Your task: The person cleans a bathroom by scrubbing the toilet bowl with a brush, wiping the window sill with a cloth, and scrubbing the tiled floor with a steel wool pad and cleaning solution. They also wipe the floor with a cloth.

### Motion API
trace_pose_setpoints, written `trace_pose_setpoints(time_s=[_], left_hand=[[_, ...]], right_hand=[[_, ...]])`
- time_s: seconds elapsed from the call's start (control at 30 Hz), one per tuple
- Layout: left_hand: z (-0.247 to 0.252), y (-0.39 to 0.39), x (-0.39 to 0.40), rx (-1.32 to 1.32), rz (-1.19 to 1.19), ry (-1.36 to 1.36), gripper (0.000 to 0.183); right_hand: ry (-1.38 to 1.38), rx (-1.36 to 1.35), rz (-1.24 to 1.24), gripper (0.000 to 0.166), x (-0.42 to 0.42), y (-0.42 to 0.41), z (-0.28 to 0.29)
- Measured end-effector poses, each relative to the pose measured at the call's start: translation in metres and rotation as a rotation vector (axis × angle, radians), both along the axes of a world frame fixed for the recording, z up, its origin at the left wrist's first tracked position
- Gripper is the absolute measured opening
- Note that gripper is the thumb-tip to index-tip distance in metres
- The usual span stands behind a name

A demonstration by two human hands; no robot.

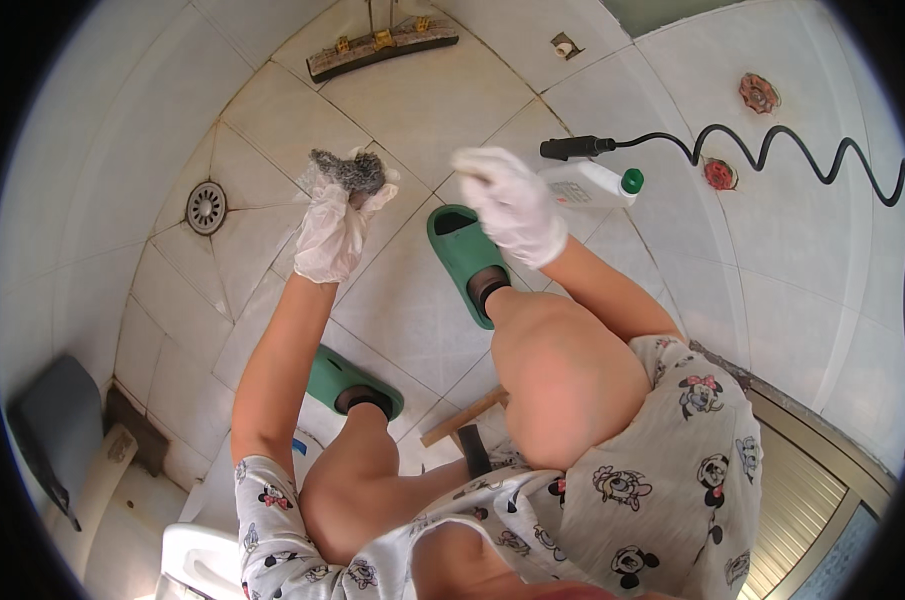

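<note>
My left hand (337, 225), in a loose translucent plastic glove, holds a grey metal scouring pad (351, 171) above the tiled floor (392, 300). Clear crumpled plastic shows around the pad. My right hand (508, 199) wears a whitish glove and has its fingers curled over the floor; whether something small is between them cannot be told. Just beyond it lies a white plastic bottle (591, 184) with a green cap, partly hidden by that hand. A black cylindrical handle (576, 147) on a coiled black cord lies beside the bottle.
A round metal floor drain (206, 208) is at the left. A floor squeegee (383, 49) rests at the far wall. Two red valve handwheels (720, 174) are on the right wall. Green slippers (467, 262) are on my feet, near a wooden stool's edge (463, 416). A white plastic seat (197, 555) stands lower left.
</note>
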State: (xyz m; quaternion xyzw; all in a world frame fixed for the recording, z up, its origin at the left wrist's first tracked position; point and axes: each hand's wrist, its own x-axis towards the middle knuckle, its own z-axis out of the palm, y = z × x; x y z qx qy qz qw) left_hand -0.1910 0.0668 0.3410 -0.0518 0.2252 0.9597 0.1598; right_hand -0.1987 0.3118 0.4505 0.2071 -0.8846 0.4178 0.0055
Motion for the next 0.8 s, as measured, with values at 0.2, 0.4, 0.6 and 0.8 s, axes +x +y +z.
trace_pose_setpoints(time_s=[0.2,0.4,0.6,0.8], left_hand=[[0.0,-0.034,0.024,0.049,-0.025,-0.202,0.045],[0.034,-0.042,0.023,0.218,-0.023,-0.284,0.047],[0.015,-0.076,0.032,-0.127,0.115,-0.282,0.037],[0.03,-0.104,0.026,-0.628,0.11,-0.043,0.046]], right_hand=[[0.21,0.23,-1.007,0.049,0.089,0.167,0.005],[-0.238,-0.276,-0.775,0.061,0.048,0.186,-0.067],[-0.304,-0.141,-0.286,0.04,-0.003,0.076,-0.044],[-0.461,0.318,0.308,0.034,-0.077,-0.053,0.011]])
